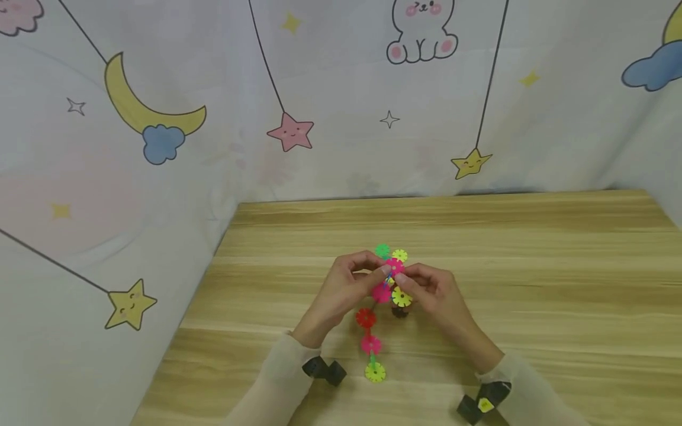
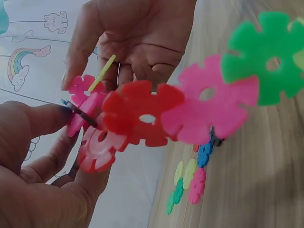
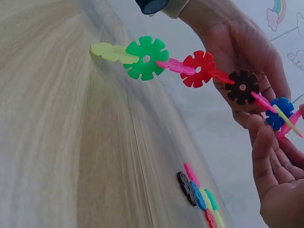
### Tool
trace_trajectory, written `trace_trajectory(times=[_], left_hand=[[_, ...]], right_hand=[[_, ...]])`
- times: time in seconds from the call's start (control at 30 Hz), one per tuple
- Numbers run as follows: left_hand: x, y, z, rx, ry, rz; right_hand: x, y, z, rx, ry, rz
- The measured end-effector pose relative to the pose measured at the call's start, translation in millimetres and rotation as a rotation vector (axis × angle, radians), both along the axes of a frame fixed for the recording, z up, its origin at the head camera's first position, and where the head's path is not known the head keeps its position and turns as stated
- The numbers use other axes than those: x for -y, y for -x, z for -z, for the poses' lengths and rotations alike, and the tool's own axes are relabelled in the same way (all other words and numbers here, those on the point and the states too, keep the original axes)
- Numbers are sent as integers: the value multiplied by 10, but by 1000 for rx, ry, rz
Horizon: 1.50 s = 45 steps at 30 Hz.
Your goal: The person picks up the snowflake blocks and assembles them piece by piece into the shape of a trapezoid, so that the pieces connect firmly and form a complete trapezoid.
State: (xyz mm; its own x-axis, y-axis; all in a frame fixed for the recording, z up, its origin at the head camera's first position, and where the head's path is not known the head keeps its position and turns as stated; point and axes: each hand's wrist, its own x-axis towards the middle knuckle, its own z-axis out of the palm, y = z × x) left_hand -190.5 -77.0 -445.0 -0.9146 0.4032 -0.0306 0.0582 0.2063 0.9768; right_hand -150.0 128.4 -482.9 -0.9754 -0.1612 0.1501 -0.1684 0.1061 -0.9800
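Over the table, my two hands meet at the upper end of a chain of notched plastic snowflake discs. Its red disc [image 1: 365,318], pink disc [image 1: 371,345] and end yellow disc [image 1: 375,372] trail toward me. My left hand [image 1: 343,287] pinches the chain near a black disc [image 3: 242,87] and a blue disc [image 3: 280,114]. With thumb and fingers, my right hand [image 1: 439,293] grips a pink disc [image 1: 394,267] at this end. A thin yellow disc [image 2: 102,73] sticks out edge-on between the hands. Fingers partly hide the joints there.
Loose snowflake discs lie on the wooden table [image 1: 559,284] beyond the hands, among them a green one [image 1: 382,251], a pink one [image 2: 197,186] and a black one [image 3: 186,188]. A printed cloth [image 1: 341,71] hangs behind the table and along its left side.
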Motion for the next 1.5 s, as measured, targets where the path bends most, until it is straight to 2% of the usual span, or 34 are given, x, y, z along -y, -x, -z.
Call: trace_trajectory(times=[0.23, 0.4, 0.5, 0.6, 0.67, 0.73, 0.83, 0.97, 1.13, 1.23, 1.5], left_hand=[[-39, -47, -25, 16, -75, -24], [-95, -93, -46, 4, -109, -86], [-73, -69, -82, -23, -113, -181], [24, 5, -182, -82, -136, -298], [100, 40, -250, -102, -150, -327], [153, 43, -306, -93, -135, -280], [173, 19, -346, -53, -104, -156], [143, -19, -370, -49, -89, -54], [122, -75, -377, -60, -78, 39], [118, -93, -380, -50, -63, 65], [126, -102, -374, -23, -39, 88]], right_hand=[[20, -25, -42, 112, 94, 8], [110, -53, -61, 196, 214, 87], [191, -110, -35, 212, 265, 110], [245, -178, -4, 219, 264, 68], [223, -192, -9, 227, 277, 28], [147, -171, -49, 216, 316, 7], [-30, -99, -147, 138, 392, -18], [-211, -32, -246, 12, 450, -133], [-240, -12, -278, 23, 479, -265], [-221, -14, -271, 44, 515, -288], [-219, -11, -249, 48, 582, -341]])
